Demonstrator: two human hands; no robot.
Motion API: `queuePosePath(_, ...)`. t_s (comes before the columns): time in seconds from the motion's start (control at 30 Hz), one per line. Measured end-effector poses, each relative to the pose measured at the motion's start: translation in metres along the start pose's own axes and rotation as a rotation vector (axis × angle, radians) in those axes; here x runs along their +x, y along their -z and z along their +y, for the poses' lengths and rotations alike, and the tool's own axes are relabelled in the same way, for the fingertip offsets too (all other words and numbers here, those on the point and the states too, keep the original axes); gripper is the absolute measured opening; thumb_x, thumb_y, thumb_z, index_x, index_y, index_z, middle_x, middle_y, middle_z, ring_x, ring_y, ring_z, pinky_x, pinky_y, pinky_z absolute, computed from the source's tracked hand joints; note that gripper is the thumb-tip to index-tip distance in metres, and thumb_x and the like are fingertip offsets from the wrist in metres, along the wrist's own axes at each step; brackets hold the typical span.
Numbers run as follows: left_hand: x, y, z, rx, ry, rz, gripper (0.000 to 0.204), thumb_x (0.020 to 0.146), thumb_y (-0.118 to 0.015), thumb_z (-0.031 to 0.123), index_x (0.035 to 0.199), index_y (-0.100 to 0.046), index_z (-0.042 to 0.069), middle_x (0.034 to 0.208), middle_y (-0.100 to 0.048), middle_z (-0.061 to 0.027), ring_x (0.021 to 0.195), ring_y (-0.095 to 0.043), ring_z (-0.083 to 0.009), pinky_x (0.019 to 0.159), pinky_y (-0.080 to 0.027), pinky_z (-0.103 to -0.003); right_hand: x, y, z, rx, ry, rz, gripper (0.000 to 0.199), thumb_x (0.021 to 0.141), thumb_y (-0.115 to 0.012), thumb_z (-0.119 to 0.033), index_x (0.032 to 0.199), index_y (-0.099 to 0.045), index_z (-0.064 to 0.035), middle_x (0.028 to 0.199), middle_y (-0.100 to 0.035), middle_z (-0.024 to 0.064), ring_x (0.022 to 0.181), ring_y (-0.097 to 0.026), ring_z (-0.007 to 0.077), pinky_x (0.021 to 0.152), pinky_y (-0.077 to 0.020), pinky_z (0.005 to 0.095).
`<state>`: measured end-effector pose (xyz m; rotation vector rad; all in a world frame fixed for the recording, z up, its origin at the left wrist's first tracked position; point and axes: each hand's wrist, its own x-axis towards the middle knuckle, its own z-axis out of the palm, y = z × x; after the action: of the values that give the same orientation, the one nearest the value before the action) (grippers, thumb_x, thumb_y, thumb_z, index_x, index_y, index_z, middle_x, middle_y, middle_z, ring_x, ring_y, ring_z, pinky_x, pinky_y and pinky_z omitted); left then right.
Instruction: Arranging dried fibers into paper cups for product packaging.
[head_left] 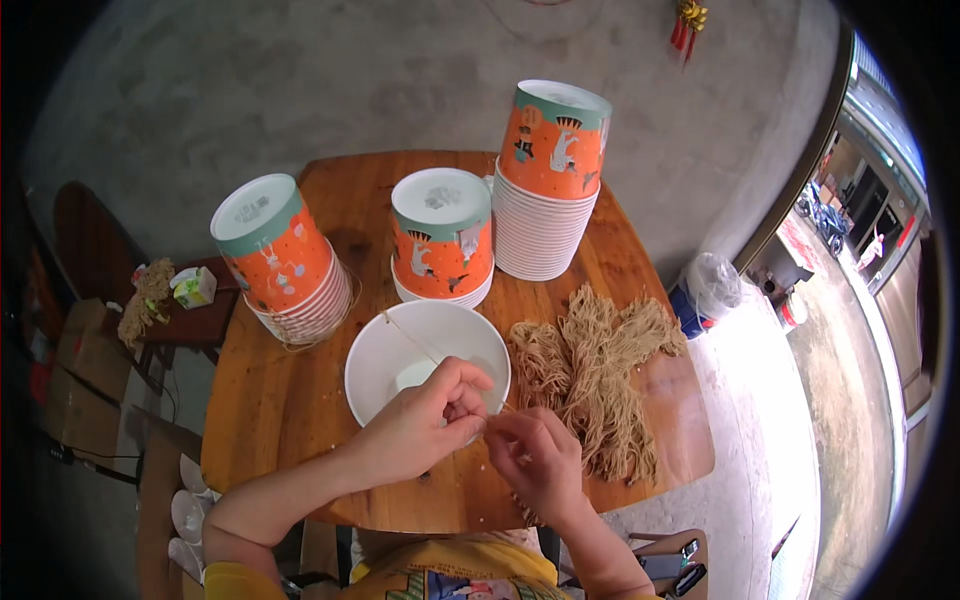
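Note:
Near the front of the wooden table, a thin tan string [411, 337] runs across a white paper bucket [362, 360] from its far rim to my fingers. My left hand [440, 408] is closed in a pinch on the string above the bucket's near right rim. My right hand [540, 458] pinches it too, fingertips almost touching the left ones. The bucket stands mouth up, white inside. Beside my right hand lies a heap of tan string bundles [600, 375], loose ends spread toward the table's front edge.
On the wooden table [270, 440], upside-down orange and green paper buckets stand in a left stack [285, 260], a short middle stack [442, 240] and a tall right stack [552, 180]. A stool [185, 310] with tissues stands left. A blue bin [690, 308] stands right.

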<state>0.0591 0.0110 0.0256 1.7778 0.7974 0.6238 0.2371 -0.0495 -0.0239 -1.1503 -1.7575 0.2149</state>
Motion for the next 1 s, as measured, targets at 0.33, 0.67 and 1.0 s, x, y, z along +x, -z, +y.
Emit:
queuePosePath(0.33,-0.002,-0.002,-0.004,0.059,-0.087,-0.022,0.030,0.091,-0.058,0.002,0.117,-0.044,0.003,0.087,-0.057,-0.0054,0.082,-0.057,-0.0141,0.073,-0.048,-0.029,0.002,-0.001,-0.008,0.116,-0.239,-0.034,0.014,0.083,-0.070,-0.003,0.094,-0.062,-0.0034,0.080,-0.063,0.0080,0.060,-0.061,0.0177,0.051,-0.0497,0.0280)
queuePosePath(0.67,-0.003,-0.007,-0.003,0.312,-0.182,0.050,0.014,0.090,-0.058,0.004,0.104,-0.053,0.004,0.089,-0.055,-0.0079,0.084,-0.056,-0.0228,0.075,-0.047,-0.034,-0.022,-0.007,-0.006,0.295,-0.421,0.002,0.013,0.091,-0.063,-0.005,0.100,-0.054,-0.0020,0.084,-0.071,0.0089,0.069,-0.070,0.0141,0.059,-0.0546,0.0259)
queuePosePath(1.0,-0.004,-0.012,-0.002,0.510,-0.288,0.115,0.006,0.091,-0.055,0.007,0.095,-0.053,0.004,0.093,-0.053,-0.0108,0.092,-0.052,-0.0311,0.080,-0.045,-0.040,-0.035,-0.016,-0.004,0.444,-0.442,0.010,0.008,0.097,-0.053,-0.005,0.102,-0.049,-0.0007,0.090,-0.070,0.0091,0.071,-0.066,0.0104,0.057,-0.0517,0.0213)
